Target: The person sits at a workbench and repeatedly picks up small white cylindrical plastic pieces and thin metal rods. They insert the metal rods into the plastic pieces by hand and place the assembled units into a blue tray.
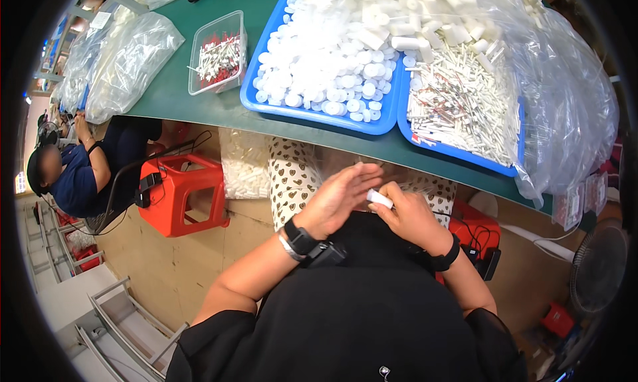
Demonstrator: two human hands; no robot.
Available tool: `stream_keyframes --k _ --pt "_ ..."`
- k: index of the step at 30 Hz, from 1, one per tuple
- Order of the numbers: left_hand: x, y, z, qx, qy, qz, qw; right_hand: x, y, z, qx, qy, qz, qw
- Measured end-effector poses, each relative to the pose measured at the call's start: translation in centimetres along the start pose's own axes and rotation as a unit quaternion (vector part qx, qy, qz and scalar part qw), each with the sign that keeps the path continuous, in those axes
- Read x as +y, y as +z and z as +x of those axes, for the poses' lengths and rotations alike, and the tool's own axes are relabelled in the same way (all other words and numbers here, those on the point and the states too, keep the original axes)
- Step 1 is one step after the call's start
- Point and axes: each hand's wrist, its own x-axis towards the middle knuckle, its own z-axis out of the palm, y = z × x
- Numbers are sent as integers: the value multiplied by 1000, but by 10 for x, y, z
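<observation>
Over my lap, just below the front edge of the green table (292, 130), my right hand (415, 217) pinches a small white cylinder (379, 198) between thumb and fingers. My left hand (340, 199) faces it with fingers stretched out and nothing visible in its palm. The fingertips of the left hand come close to the cylinder; whether they touch cannot be told. Beyond my hands, a blue tray (249, 96) holds many white translucent round caps (332, 83). To its right, a smaller blue tray (458, 161) carries thin white sticks (458, 103).
White foam-like cylinders (402, 29) spill from a clear plastic bag (565, 83) over the trays. A clear container (216, 83) of red and white pieces stands left. Red stools (183, 196) flank me, a fan (598, 265) stands right, and another person (83, 176) sits far left.
</observation>
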Motion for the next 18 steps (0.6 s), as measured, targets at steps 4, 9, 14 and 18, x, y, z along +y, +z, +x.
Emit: stream_keyframes --k 4,9,14,18 --pt "18 -25 -17 72 12 26 997 37 4 -7 -13 75 -21 997" --pt "45 -16 -38 23 12 64 998 71 17 -2 14 115 -136 984" --pt "72 17 -48 -30 123 217 968 3 -29 -3 30 -30 -43 998" --pt "87 41 -32 32 258 447 856 -26 -82 12 233 -112 -137 956"
